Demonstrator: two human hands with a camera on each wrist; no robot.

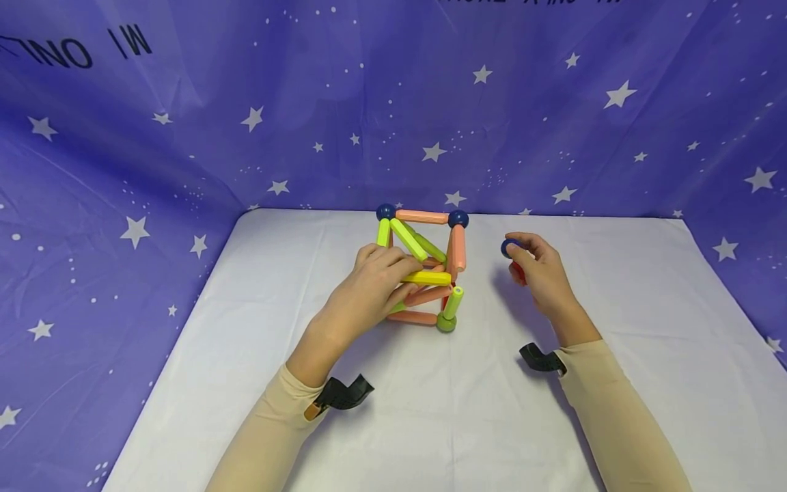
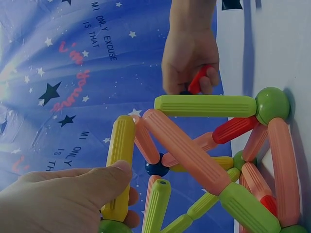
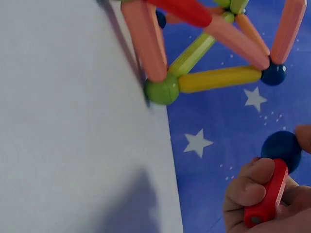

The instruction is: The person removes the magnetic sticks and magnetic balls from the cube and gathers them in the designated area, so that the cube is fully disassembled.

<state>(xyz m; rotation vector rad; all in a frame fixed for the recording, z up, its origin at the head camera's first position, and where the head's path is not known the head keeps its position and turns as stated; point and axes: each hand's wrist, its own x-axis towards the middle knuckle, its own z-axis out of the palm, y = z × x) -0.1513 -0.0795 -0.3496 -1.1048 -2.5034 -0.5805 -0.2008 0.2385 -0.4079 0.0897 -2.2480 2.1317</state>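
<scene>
A structure of coloured rods and balls stands on the white cloth, with a dark blue ball (image 1: 458,219) at its upper right corner and a green ball (image 1: 446,321) at its lower right. My left hand (image 1: 367,290) pinches a yellow rod (image 2: 120,160) between thumb and fingers; a green ball (image 2: 114,226) is at that rod's lower end in the left wrist view. To the right of the structure, apart from it, my right hand (image 1: 547,280) holds a blue ball (image 3: 282,149) and a red rod (image 3: 268,194) that touches the ball.
White cloth (image 1: 645,328) covers the table. A purple-blue curtain (image 1: 393,116) with white stars hangs behind and at the sides. Black straps (image 1: 348,394) hang at both wrists.
</scene>
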